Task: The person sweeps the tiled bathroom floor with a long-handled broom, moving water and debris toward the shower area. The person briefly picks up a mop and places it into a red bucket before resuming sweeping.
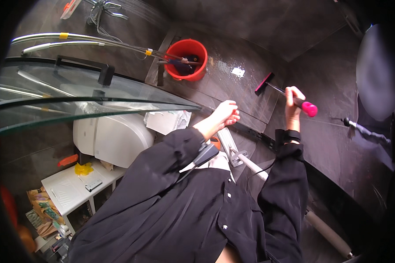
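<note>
My right hand (293, 98) grips the handle of a squeegee (308, 107) with a bright pink end. Its narrow black and pink blade (265, 84) is at the dark tiles, left of the hand; whether it touches them I cannot tell. My left hand (226, 114) hovers in front of my body with loosely curled fingers and nothing visible in it. Wet dark tiles (230, 70) with drops and a bright reflection lie beyond both hands. A red bucket (202, 70) stands on them, with dark cloth and the ends of long poles inside.
Glass shower panels (85, 88) with a black handle (106, 74) extend at left. Behind them are a white toilet (121, 138) and a white cabinet (65, 194). Metal poles (95, 37) lead to the bucket. A flat mop (228, 144) lies below my left hand.
</note>
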The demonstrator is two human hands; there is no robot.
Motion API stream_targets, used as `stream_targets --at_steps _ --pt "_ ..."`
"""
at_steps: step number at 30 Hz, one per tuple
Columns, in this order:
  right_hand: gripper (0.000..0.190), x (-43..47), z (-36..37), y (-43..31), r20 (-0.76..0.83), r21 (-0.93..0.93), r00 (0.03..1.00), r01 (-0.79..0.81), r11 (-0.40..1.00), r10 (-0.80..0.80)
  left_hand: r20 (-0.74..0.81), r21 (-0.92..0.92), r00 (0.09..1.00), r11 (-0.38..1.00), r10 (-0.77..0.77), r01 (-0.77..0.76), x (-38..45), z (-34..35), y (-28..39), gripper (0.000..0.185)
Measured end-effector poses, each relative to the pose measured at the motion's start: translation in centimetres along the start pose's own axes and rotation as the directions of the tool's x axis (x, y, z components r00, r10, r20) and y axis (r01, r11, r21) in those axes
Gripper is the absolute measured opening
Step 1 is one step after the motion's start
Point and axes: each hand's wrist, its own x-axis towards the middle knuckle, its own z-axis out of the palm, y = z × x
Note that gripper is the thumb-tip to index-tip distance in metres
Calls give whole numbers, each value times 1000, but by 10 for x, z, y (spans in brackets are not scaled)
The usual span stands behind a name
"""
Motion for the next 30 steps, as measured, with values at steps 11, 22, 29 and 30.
stream_targets --at_steps 11,22,29,30 --pt "22 11 -26 37 -80 218 983 -143 965 164 -449 437 826 890 341 -130 144 3 99 41" --pt "25 -14 -30 36 -121 262 977 -141 955 178 -744 657 -173 662 645 -361 73 -218 337 37" --pt "27 -13 -26 30 -100 234 989 -86 968 112 -741 561 -489 824 461 -74 -7 -285 380 66" --pt "27 -12 -25 29 -114 235 986 -95 967 125 -732 572 -495 817 468 -75 -4 -293 385 67"
